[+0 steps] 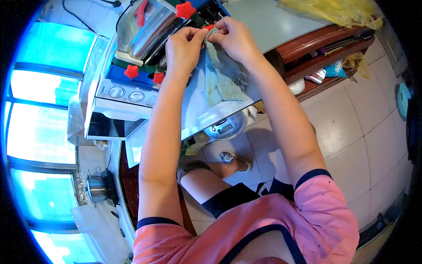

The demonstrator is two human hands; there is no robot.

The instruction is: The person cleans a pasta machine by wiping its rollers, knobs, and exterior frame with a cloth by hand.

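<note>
A worn grey-blue cloth (222, 81) hangs over the edge of the white work surface, its top gathered between my hands. My right hand (235, 39) pinches this cloth near its upper end. Close beside it, my left hand (182, 47) has thumb and forefinger pressed together at the cloth's top edge. Right at the fingertips sits a small red knob (208, 27), partly covered by fingers and cloth. To the left stands a machine with a shiny metal roller cover (151, 33) and red star-shaped knobs (185, 9).
A white appliance with two dials (125, 94) stands below the machine. Under the surface is a rice cooker (226, 126). A brown shelf (318, 44) holds packets at the right, with a yellow plastic bag (338, 11) above. A metal pot (97, 187) is near the windows.
</note>
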